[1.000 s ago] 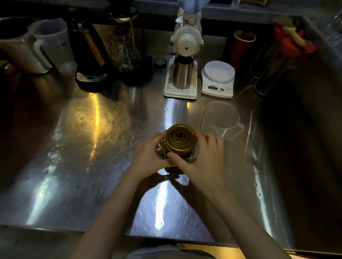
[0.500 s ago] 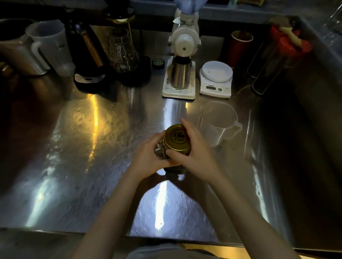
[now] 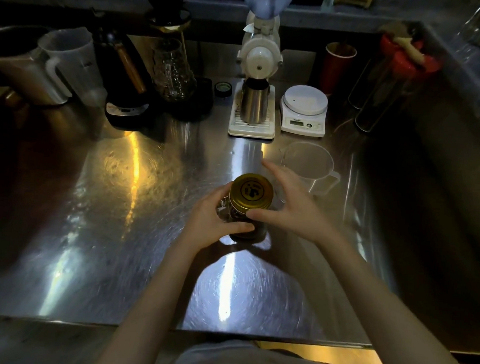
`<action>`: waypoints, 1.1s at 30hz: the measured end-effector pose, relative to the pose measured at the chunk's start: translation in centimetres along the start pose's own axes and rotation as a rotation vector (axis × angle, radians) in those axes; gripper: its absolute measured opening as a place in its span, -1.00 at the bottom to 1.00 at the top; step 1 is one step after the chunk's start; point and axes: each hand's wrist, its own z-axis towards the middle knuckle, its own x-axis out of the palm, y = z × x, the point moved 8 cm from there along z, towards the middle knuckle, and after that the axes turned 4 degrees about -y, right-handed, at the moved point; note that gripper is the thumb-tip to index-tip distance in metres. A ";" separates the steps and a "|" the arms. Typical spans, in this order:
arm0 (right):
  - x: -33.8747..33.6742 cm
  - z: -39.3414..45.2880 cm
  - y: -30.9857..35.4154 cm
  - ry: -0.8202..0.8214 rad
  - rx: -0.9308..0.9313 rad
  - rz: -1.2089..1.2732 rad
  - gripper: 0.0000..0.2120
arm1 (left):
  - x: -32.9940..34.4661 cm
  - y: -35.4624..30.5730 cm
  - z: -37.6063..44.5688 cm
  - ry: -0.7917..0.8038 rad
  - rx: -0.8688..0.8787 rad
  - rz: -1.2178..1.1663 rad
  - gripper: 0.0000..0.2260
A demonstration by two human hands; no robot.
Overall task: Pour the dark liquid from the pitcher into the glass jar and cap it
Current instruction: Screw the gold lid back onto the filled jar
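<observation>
Now the dark-filled glass jar [image 3: 242, 223] with its gold metal lid [image 3: 251, 193] stands mid-counter [image 3: 119, 231], left hand [image 3: 217, 219] wrapped around it. The right hand [image 3: 287, 203] has spread since half a second ago, only the thumb touching the lid. An empty clear plastic pitcher [image 3: 309, 168] sits at 2 o'clock.

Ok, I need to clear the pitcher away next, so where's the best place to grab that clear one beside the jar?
Take the clear pitcher by its handle, which juts out toward the near right. Come in from that side with the right hand, clear of the capped jar to its left.
</observation>
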 end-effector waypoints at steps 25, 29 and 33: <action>3.4 -2.1 -6.8 0.031 0.712 0.666 -0.64 | 0.2 2.4 -4.0 -0.064 -0.503 -0.428 -0.74; 3.4 -1.5 -6.1 0.038 0.660 0.656 -0.68 | 0.4 1.9 -3.6 -0.080 -0.492 -0.416 -0.88; 3.0 -0.1 -5.3 0.037 0.652 0.637 -0.68 | -0.5 1.9 -2.1 -0.098 -0.480 -0.404 -0.85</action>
